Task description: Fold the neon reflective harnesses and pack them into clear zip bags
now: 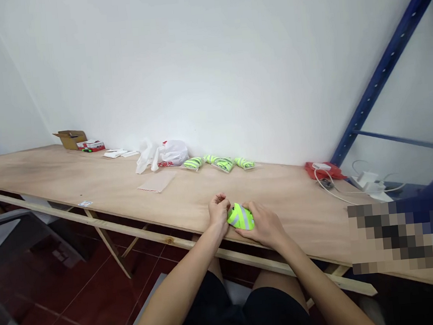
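A folded reflective vest (242,218), neon yellow-green with silver stripes, is bunched into a small bundle near the table's front edge. My right hand (266,225) wraps round its right side, thumb toward me and fingers over the top. At the bundle's left edge, my left hand (218,212) is closed with curled fingers; its fingertips are partly hidden. Farther back, similar striped bundles in clear bags lie in a row: one on the left (193,163), a middle one (224,164) with another partly behind it, and one on the right (244,163).
A flat pale sheet (157,182) and a white plastic bag (173,152) lie left of the bundles. Farther left are white packets (116,153), a red-and-white box (91,145) and an open carton (71,139). A red bag (325,170) with white cables lies right, near a blue rack post (383,69).
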{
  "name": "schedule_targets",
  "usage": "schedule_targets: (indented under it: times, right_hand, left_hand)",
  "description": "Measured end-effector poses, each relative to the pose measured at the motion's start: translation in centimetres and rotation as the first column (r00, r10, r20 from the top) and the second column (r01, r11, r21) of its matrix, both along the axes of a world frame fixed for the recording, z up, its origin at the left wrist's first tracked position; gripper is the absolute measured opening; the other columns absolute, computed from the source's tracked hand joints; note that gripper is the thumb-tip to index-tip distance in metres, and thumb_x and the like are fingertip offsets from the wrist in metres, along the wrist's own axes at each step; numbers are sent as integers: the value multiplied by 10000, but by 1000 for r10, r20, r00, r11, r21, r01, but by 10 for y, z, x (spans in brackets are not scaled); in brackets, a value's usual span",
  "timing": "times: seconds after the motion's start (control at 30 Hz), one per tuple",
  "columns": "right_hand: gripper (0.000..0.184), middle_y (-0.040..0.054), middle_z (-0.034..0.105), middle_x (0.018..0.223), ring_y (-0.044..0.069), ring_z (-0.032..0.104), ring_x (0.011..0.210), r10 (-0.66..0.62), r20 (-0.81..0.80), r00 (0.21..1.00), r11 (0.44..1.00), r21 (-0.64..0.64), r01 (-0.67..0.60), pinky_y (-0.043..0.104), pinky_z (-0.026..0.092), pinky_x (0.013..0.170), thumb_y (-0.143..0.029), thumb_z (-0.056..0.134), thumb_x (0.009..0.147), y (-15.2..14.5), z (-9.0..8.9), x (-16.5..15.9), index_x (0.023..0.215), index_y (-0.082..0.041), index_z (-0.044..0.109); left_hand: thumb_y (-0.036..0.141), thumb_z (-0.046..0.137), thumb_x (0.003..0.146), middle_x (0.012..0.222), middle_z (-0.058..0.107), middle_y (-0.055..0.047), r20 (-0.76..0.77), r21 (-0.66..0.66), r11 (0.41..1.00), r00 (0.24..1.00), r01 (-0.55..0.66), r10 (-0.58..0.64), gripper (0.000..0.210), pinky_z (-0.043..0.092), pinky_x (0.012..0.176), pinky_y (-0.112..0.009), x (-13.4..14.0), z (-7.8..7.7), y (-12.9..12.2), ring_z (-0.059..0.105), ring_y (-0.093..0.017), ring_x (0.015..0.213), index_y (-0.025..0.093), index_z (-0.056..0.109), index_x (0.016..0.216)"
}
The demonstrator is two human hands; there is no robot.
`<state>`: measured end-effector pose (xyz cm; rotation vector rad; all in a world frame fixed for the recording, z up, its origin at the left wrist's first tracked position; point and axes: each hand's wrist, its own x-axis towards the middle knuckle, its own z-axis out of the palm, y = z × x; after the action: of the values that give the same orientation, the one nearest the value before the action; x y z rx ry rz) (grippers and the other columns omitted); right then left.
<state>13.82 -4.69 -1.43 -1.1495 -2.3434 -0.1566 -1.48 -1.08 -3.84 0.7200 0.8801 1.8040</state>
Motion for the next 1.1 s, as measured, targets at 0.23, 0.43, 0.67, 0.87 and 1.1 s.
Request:
schedule_targets:
  times: [0.23,0.43,0.67,0.87,1.1]
  right_hand:
    - [489,98,716,1071,300,692,948,-42,-42,998,999,-4,41,365,508,728,-500,708,737,3,-5,1,1126,-232,582]
    - [490,89,718,1077,299,696,951,-60,-79,995,998,-15,59,362,513,726,-500,713,715,5,-8,1,1118,-248,595]
    - [523,92,719,1052,304,697,943,-71,-75,995,997,-43,68,371,508,733,-509,728,711,6,-8,1,1125,-228,574]
    - [506,78,719,1068,290,699,947,-99,-97,990,992,-93,90,346,487,713,-524,726,720,7,-6,12,1111,-243,572]
    - [519,88,722,1027,297,699,883,-278,-63,959,949,-176,263,318,434,629,-611,673,738,2,-2,40,1082,-237,564]
  left_hand:
    - [231,611,614,868,588,-12,-256,67,974,939,-218,228,199,489,699,-255,-84,16,12,586,-103,710,201,472,754]
    - [181,529,721,1236,627,-99,-642,89,906,672,-413,369,273,475,987,-370,-202,33,2,576,-239,1205,204,590,985]
    - [135,572,637,1261,657,-171,-972,-44,873,223,-485,75,482,391,1068,-463,-292,43,-16,566,-363,1213,148,663,1110]
    - [274,581,725,918,745,-157,-993,-67,898,-58,-435,-102,135,442,929,-436,-284,46,-10,637,-384,1048,199,694,727]
    - [477,508,877,1089,753,-100,-998,-33,999,-51,-4,-34,381,476,907,-336,-225,55,-21,675,-293,1009,226,750,1029]
